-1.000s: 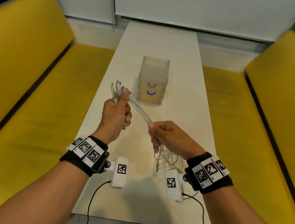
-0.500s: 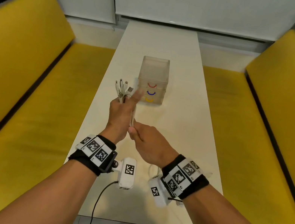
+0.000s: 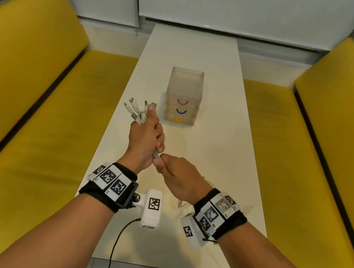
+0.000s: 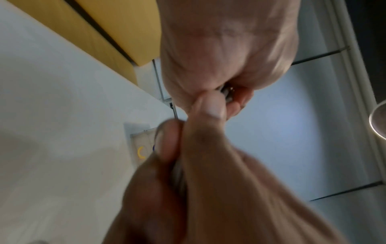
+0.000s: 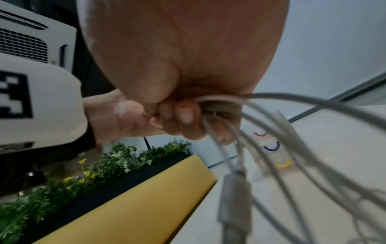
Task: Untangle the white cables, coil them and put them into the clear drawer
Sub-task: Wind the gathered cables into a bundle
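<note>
Left hand (image 3: 144, 138): grip closed round the bundled cables (image 3: 140, 113), fingers curled tight about them and the thumb laid up along the bundle. The plug ends fan out above the fist, free of the grip. In the left wrist view the bundle shows only as a blurred grey strand between the curled fingers (image 4: 167, 142).

Right hand (image 3: 179, 178): grip closed on the same cables just below the left fist, the two hands touching at the knuckles. In the right wrist view the fingers (image 5: 183, 113) are folded over several strands, which leave the fist and hang in loose loops, one plug (image 5: 234, 196) dangling in front of the lens. Whether the loose loops reach the bench cannot be told.

Surface and room: a long white bench (image 3: 224, 166) runs away from the person, with a yellow seat (image 3: 22, 106) down its left side and a second yellow seat (image 3: 320, 159) down its right. White wall panels close the far end. Green plants stand behind the seat backs in both upper corners.

The drawer unit (image 3: 184, 96) stands upright on the bench beyond the hands and slightly to the right, apart from them. It is clear, with three drawers stacked, handles red, blue and yellow from top to bottom, all three drawers pushed in.

Cables: held above the bench, left of the drawer unit. The gripped length runs near-to-far, plugs pointing away from the person and leaning left; the slack end trails back toward the right wrist.
</note>
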